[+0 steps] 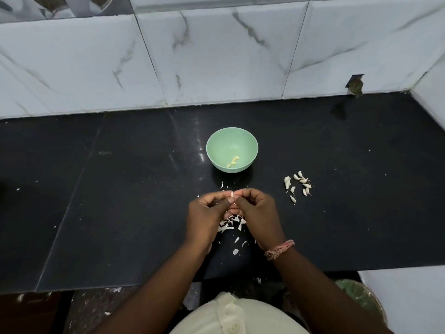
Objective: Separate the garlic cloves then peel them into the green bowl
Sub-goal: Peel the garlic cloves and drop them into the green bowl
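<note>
Peeling is under way: the left hand (206,214) and right hand (258,210) both pinch one garlic clove (232,194) at 6 o'clock of the green bowl (250,143). Next, I judge, the skin must be stripped and the clove dropped in; unpeeled cloves (299,185) wait at 4 o'clock on the tabletop (120,189).

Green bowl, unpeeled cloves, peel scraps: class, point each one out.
green bowl (218,143): head view, bare inner wall.
unpeeled cloves (287,182): head view, leftmost clove of the group.
peel scraps (225,228): head view, strip under the hands.

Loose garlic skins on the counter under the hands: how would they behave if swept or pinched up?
The garlic skins look thin and curled, so probably very light and floppy, likely to scatter rather than slide together. Flakes already lie strewn across the black counter, which suggests they drift easily. Being papery, they would probably crumple or tear in a pinch.
</note>
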{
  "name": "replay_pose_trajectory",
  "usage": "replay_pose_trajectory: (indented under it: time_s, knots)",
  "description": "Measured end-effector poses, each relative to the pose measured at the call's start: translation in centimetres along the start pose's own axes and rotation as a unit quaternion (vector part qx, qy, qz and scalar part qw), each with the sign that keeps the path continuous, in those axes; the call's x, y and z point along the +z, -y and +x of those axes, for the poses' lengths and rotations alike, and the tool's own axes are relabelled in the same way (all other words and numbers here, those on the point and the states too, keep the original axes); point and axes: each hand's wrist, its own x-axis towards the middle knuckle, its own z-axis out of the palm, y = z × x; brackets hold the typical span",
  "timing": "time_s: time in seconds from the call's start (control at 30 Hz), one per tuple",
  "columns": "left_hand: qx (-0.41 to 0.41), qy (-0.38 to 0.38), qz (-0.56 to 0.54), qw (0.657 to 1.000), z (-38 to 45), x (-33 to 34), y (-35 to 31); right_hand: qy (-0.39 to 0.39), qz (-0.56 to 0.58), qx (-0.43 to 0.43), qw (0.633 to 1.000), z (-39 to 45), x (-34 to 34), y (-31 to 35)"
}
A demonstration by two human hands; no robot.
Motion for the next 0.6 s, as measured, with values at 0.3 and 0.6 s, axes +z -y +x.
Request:
replay_pose_trajectory:
  time_s: [0.3,0.6]
  knots:
    - [0.088,-0.002,0.094,0.992,0.12,-0.38,0.61,-0.046,-0.178,-0.091,0.979,-0.44,0.03,0.08]
    - [0.073,0.035,0.017,0.997,-0.12,-0.49,0.65,-0.065,-0.149,-0.051,0.985,-0.39,0.57,-0.19]
